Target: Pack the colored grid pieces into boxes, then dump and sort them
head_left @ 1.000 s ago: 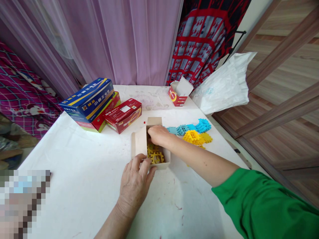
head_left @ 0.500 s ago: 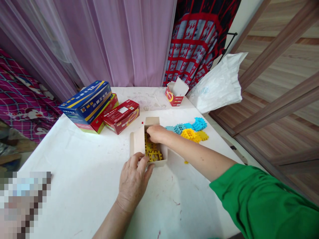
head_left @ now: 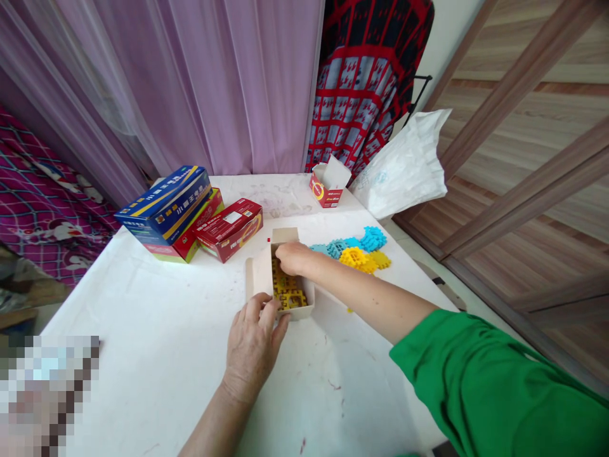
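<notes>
An open cardboard box (head_left: 304, 311) with pale inner flaps stands in the middle of the table. Inside it lie yellow interlocking plastic blocks (head_left: 288, 298) with notched edges. My left hand (head_left: 254, 336) grips the near left corner of the box, thumb and fingers bent around its edge. Reaching in from the right, my right hand (head_left: 291, 258) is closed at the far end of the box, over the yellow blocks. Its fingertips are partly hidden, so what they pinch does not show. Right of the box sit loose blue blocks (head_left: 373, 238) and yellow blocks (head_left: 354, 257).
A blue box (head_left: 166, 203) lies on a red-and-green box (head_left: 190, 244) at left, beside a red box (head_left: 231, 228). A small open red box (head_left: 327, 187) stands at the back, near a white bag (head_left: 404, 165). A tiny red piece (head_left: 269, 240) lies behind the cardboard box.
The view has shifted slightly, so everything sits a little further left. My right hand stays inside the box and my left hand keeps its hold on the corner.
</notes>
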`<action>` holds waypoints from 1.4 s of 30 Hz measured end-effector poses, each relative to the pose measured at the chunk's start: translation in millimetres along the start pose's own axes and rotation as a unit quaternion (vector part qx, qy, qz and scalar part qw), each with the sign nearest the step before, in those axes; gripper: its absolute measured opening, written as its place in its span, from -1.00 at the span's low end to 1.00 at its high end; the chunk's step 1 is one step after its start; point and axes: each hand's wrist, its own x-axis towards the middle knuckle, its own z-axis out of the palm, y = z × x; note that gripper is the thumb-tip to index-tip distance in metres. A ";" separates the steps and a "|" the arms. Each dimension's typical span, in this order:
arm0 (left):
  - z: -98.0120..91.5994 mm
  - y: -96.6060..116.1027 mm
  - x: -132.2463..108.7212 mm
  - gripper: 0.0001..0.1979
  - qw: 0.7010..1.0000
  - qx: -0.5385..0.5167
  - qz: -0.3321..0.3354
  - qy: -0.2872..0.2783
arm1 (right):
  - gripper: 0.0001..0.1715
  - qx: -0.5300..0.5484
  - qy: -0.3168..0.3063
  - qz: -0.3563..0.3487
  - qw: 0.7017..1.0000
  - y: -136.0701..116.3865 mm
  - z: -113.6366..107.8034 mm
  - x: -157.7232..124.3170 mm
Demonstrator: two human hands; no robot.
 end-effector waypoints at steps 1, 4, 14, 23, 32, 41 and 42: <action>0.1 -0.3 0.2 -0.84 1.000 0.001 0.001 0.001 | -0.70 -0.005 0.000 0.000 1.000 2.2 -5.3 -4.3; 0.2 -1.2 0.5 -0.84 1.000 0.001 0.005 0.004 | -0.70 -0.005 0.038 -0.005 0.999 17.3 -23.9 -25.0; 2.8 -4.6 0.5 -0.82 1.000 -0.010 0.018 0.010 | -0.74 0.083 0.123 0.122 0.981 127.1 10.8 -145.4; 1.3 -6.7 2.8 -0.79 1.000 -0.003 0.024 0.002 | -0.53 0.027 0.081 -0.045 0.995 124.1 69.6 -168.3; 0.9 -8.2 2.9 -0.80 0.999 -0.013 0.029 0.005 | -0.78 -0.079 0.038 -0.037 0.995 105.4 65.2 -150.8; 1.3 -5.6 1.0 -0.82 1.000 -0.008 0.015 -0.005 | -0.75 -0.045 0.049 -0.070 0.995 107.6 60.2 -147.7; 1.6 -5.5 0.8 -0.82 1.000 -0.012 0.014 -0.005 | -0.73 -0.031 0.060 -0.076 0.995 108.7 55.8 -147.8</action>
